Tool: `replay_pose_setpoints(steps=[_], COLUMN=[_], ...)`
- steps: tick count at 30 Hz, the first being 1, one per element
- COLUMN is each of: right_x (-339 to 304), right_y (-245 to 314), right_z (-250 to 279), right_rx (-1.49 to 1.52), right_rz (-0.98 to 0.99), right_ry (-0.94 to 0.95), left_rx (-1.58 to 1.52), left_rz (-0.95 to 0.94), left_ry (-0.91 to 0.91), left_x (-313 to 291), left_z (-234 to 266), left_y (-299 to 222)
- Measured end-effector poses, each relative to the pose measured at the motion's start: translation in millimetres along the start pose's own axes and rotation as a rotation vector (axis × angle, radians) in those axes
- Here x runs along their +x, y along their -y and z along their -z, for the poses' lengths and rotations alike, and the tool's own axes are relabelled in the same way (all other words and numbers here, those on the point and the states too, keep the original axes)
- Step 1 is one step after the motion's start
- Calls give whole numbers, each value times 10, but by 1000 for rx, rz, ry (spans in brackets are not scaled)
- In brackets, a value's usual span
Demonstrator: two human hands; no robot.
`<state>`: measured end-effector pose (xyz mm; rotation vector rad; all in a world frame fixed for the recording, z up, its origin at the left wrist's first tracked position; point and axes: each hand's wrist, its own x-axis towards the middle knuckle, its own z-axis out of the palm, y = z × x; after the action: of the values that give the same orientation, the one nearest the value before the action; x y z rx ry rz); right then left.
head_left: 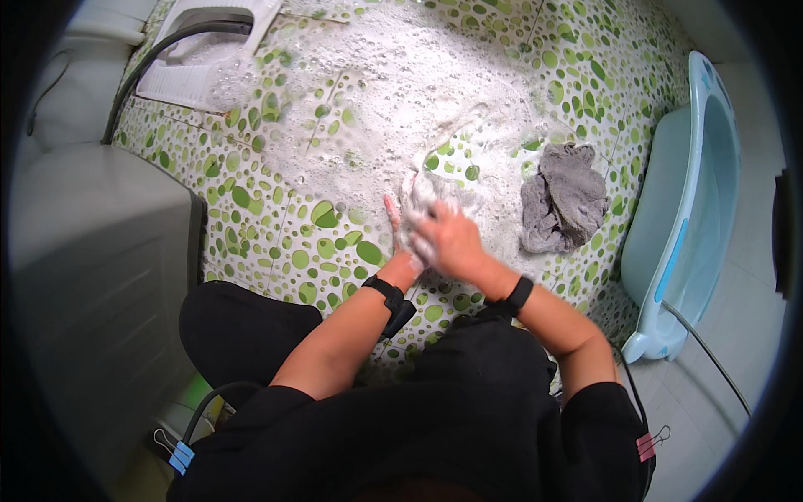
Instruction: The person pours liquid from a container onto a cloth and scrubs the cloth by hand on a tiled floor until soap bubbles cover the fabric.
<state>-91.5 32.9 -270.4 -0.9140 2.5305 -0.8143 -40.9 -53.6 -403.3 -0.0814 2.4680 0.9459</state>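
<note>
My hands are together low over the foamy floor, both smeared with suds. My right hand is slightly blurred, its fingers curled on a whitish, foam-covered cloth. Partly beneath it, my left hand touches the same cloth. One reddish digit of that hand sticks out to the side; its other fingers are hidden by the right hand and the foam. To the right of my hands a wet grey cloth lies crumpled on the floor, apart from both of them.
White suds spread over the green-spotted floor. A white squat toilet with a dark hose stands at the far left. A large grey appliance fills the left side. On the right, a light-blue plastic tub is beside the wall.
</note>
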Motion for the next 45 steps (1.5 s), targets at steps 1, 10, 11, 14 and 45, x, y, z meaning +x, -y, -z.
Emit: replay_pose_setpoints(steps=[1, 10, 11, 14, 45], right_x=[-140, 952, 1063, 1285, 1282], right_y=[-34, -983, -1026, -1146, -1355], right_z=[-137, -38, -3, 74, 477], right_rx=[-101, -381, -380, -342, -257], right_rz=[53, -23, -32, -102, -540], right_ry=[-173, -391, -360, -327, -231], left_rx=[270, 288, 340, 503, 540], left_rz=[-53, -100, -106, -97, -91], left_ry=[-24, -257, -239, -152, -207], left_x=[-131, -158, -160, -109, -143], left_z=[265, 475, 528, 620, 606], left_y=[-237, -334, -364, -369, -269])
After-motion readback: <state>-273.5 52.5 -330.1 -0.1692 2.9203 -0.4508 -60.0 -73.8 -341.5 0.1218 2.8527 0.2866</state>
